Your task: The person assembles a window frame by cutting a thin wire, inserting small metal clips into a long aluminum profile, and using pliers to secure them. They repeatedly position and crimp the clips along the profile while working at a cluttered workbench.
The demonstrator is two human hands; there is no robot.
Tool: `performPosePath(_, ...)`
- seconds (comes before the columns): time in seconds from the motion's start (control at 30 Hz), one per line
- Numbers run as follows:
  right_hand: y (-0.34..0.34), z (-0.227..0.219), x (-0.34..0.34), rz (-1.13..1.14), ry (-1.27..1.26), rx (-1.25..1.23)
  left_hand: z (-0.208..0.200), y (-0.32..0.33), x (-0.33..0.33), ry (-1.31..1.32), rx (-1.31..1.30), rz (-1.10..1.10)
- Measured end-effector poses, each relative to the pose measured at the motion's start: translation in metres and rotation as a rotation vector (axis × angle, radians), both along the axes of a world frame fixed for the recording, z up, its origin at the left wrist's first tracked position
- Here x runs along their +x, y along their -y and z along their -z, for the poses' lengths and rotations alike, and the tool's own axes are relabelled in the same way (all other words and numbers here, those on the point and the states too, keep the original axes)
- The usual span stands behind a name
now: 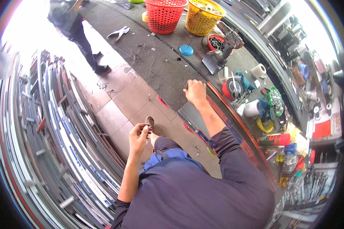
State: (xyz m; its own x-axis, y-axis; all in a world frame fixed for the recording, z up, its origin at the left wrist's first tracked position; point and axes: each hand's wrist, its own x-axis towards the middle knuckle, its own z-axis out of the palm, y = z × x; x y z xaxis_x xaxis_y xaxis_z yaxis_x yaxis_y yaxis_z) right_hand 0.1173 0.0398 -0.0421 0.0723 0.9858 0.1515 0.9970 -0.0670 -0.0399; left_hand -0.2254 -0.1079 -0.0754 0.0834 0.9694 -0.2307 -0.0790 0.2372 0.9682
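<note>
My left hand (138, 134) is raised over the tiled floor, in front of my body. Its fingers are curled and the thumb is pressed to them; whatever they may pinch is too small to make out. At the edge of the dark workbench (166, 72), my right hand (196, 92) rests with curled fingers, beside the end of a long orange-brown profile (227, 116). What lies under those fingers is hidden. Past this hand, a cordless drill (226, 45) stands on the bench near a red bowl of small dark parts (216, 42).
A red basket (165, 17) and a yellow basket (203, 19) stand farther along the bench, near a blue disc (186, 50). Tape rolls, a green basket (275, 101) and bottles crowd the right. Long profiles (70, 141) fill the left. Another person (74, 30) stands at far left.
</note>
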Motion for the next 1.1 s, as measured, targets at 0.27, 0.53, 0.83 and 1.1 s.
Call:
performPosePath(0.27, 0.001, 0.013, -0.008, 0.107, -0.133, 0.0, -0.017, -0.146, -0.017, -0.096, -0.096, 0.273)
performPosePath(0.53, -0.032, -0.004, -0.042, 0.334, -0.359, 0.102, -0.053, -0.283, 0.021, -0.382, 0.265, 0.575)
performPosePath(0.83, -0.06, 0.015, -0.099, 0.555, -0.286, 0.339, -0.05, -0.386, 0.096, -0.488, 0.993, 0.954)
performPosePath(1.1, -0.131, -0.052, -0.145, 0.62, -0.205, 0.517, -0.069, -0.483, 0.11, -0.126, 0.216, 1.48)
